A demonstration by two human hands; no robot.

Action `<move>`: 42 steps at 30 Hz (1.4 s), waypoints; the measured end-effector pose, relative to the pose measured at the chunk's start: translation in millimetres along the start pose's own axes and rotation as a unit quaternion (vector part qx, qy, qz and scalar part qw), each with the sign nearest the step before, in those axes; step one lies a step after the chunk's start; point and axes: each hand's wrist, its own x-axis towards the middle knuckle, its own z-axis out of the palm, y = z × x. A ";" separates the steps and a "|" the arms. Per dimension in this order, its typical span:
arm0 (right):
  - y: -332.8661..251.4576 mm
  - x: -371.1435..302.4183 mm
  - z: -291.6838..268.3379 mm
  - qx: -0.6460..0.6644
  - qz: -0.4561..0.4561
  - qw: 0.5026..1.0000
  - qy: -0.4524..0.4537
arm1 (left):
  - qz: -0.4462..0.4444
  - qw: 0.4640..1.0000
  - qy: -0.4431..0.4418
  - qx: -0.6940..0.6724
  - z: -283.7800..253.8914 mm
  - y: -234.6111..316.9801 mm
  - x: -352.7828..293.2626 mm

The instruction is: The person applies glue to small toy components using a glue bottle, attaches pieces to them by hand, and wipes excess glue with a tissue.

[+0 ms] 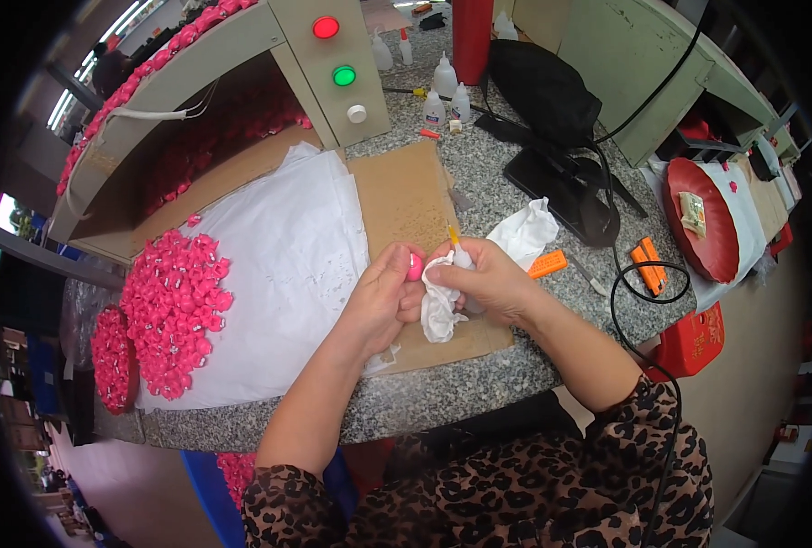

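Observation:
Between the thumb and fingers of my left hand (pixel 383 297) sits a small round pink piece (pixel 414 267). My right hand (pixel 497 285) is closed around a small white glue bottle with a yellow tip (pixel 454 236), and the same hand pinches a crumpled white tissue (pixel 439 309). Both hands meet over a sheet of brown cardboard (pixel 401 196) near the front edge of the table. To the left, a large heap of small pink pieces (pixel 173 315) lies on white paper (pixel 287 228). The fingertips behind the tissue are partly hidden.
A grey box with lights (pixel 356 87) stands at the back left. Small white bottles (pixel 444 76) stand behind the cardboard. A black bag (pixel 548 91), a crumpled tissue (pixel 525 233), orange cutters (pixel 648 265) and a black cable (pixel 621 301) lie right, before a red tray (pixel 685 233).

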 end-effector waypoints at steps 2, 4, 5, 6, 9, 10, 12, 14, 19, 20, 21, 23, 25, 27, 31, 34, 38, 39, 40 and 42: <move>-1.8 -1.2 3.9 0.005 -0.007 0.999 0.039 | 0.012 1.000 0.025 -0.002 7.1 0.8 0.2; 1.4 -0.3 4.2 0.010 -0.008 0.999 0.053 | 0.016 1.000 0.021 -0.003 9.2 -0.9 0.8; 2.9 0.1 4.4 0.014 -0.010 0.998 0.065 | 0.021 1.000 0.017 -0.004 9.5 -1.7 0.9; 3.6 -0.3 5.8 0.015 -0.009 0.998 0.065 | 0.021 1.000 0.018 -0.004 7.0 -4.0 1.5; 5.8 -0.5 8.1 -0.001 -0.005 0.997 0.072 | 0.044 0.999 0.027 -0.004 1.7 -10.4 3.9; 7.4 0.3 7.4 -0.002 -0.010 0.997 0.071 | 0.049 0.998 0.046 0.001 5.7 -10.4 3.8; 8.5 0.9 8.2 -0.003 -0.015 0.997 0.070 | 0.055 0.996 0.065 0.006 7.9 -11.9 3.7; 9.2 0.8 11.8 0.011 -0.043 0.996 0.080 | 0.069 0.993 0.082 0.040 6.9 -14.7 2.8; 6.5 -2.2 18.3 0.048 -0.037 0.994 0.091 | 0.083 0.989 0.104 0.069 16.1 -17.6 1.5; 6.7 -2.6 18.5 0.053 -0.039 0.994 0.093 | 0.091 0.987 0.104 0.082 17.2 -18.0 0.9; 8.0 -2.1 17.7 0.053 -0.039 0.994 0.093 | 0.091 0.987 0.104 0.082 18.0 -18.1 0.4; 11.3 -0.8 15.5 0.019 -0.043 0.993 0.106 | 0.092 0.986 0.102 0.090 19.4 -17.8 -0.3; 11.1 -0.5 15.7 0.021 -0.040 0.993 0.106 | 0.091 0.986 0.102 0.091 20.0 -17.5 0.1; 11.7 0.0 16.2 0.022 -0.038 0.993 0.107 | 0.088 0.987 0.100 0.092 19.6 -18.1 1.7; 11.5 0.4 15.7 0.065 -0.045 0.991 0.112 | 0.099 0.985 0.093 0.108 17.6 -20.2 2.8; 10.0 0.8 13.7 0.076 -0.040 0.991 0.106 | 0.079 0.992 0.046 0.090 6.8 -16.7 2.1; 9.6 2.7 13.0 0.124 -0.032 0.989 0.074 | 0.031 0.999 0.016 -0.011 9.4 -6.7 3.5; 8.9 2.2 13.6 0.123 -0.031 0.989 0.072 | 0.033 0.999 0.018 -0.012 8.5 -7.5 4.0; 8.1 1.0 13.7 0.127 -0.030 0.989 0.067 | 0.038 0.999 0.031 -0.010 7.1 -9.9 5.2; 8.2 0.6 14.4 0.130 -0.027 0.989 0.062 | 0.043 0.998 0.044 -0.010 6.5 -11.4 5.3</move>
